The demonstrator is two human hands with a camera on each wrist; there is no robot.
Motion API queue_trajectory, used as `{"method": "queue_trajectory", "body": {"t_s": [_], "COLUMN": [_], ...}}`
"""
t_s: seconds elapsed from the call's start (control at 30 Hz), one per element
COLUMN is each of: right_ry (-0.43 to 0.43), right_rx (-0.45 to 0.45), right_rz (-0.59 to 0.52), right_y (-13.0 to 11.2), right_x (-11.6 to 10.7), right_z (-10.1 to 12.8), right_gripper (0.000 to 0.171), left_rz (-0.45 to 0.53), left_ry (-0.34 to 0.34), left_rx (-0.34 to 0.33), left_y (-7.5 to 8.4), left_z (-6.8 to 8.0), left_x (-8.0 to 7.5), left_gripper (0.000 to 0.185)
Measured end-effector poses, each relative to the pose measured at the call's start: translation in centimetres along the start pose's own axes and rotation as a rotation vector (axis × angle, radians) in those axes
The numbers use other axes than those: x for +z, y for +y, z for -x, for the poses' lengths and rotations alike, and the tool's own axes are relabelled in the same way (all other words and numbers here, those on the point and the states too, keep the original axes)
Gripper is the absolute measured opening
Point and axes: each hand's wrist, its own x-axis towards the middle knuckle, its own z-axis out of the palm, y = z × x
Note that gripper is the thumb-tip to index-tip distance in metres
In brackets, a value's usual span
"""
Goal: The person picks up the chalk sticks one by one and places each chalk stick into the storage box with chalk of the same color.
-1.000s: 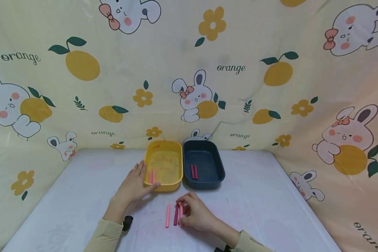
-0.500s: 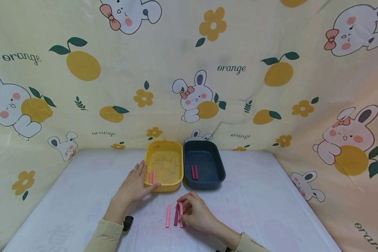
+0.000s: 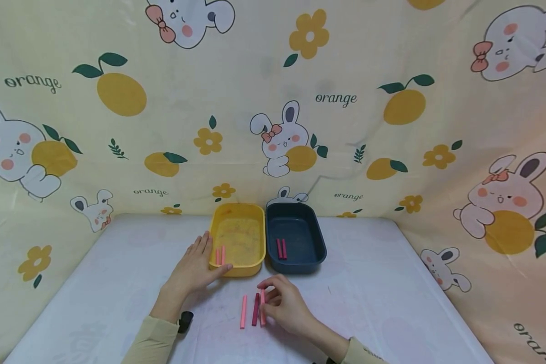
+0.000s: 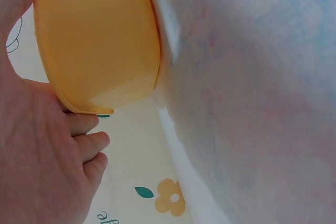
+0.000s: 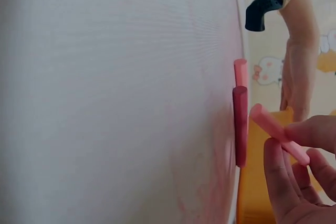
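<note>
**Sorting sticks — four binned, three still at your hands**

Your right hand pinches a light pink stick between fingertips and thumb; in the right wrist view it is tilted, its far end lifted off the desk. Just to the left of that hand lie a dark red stick and, one place further left, another light pink stick — both flat on the desk, side by side, untouched.

Your left hand rests open, fingers straight, against the near left corner of the yellow tray; the left wrist view shows the thumb along the tray wall. Touching that tray on the side away from the left hand is the dark blue tray.

Done, as far as the frames show: two light pink sticks in the yellow tray, two dark red sticks in the dark blue one. By colour, I judge the work past halfway — left are the pinched stick and the two on the desk.
</note>
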Motion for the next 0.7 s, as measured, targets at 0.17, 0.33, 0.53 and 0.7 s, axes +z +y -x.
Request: {"method": "queue_trajectory", "body": {"t_s": [0.17, 0.33, 0.53, 0.7], "right_ry": [0.049, 0.102, 0.166, 0.192], "right_rx": [-0.022, -0.032, -0.042, -0.038], "right_rz": [-0.018, -0.073, -0.106, -0.117], "right_y": [-0.2, -0.5, -1.2, -1.7], "right_x": [0.0, 0.1, 0.0, 0.0], "right_z": [-0.2, -0.6, -1.4, -2.1], "right_gripper": [0.037, 0.035, 0.030, 0.029], "left_rz": [0.000, -0.001, 0.003, -0.001], "left_ry": [0.002, 0.002, 0.005, 0.005], "left_rx": [0.011, 0.019, 0.018, 0.010], "left_y": [-0.1, -0.1, 0.0, -0.1], "left_z": [0.1, 0.1, 0.1, 0.0], "left_x": [0.1, 0.1, -0.1, -0.1], "left_gripper": [0.113, 0.114, 0.114, 0.112]}}
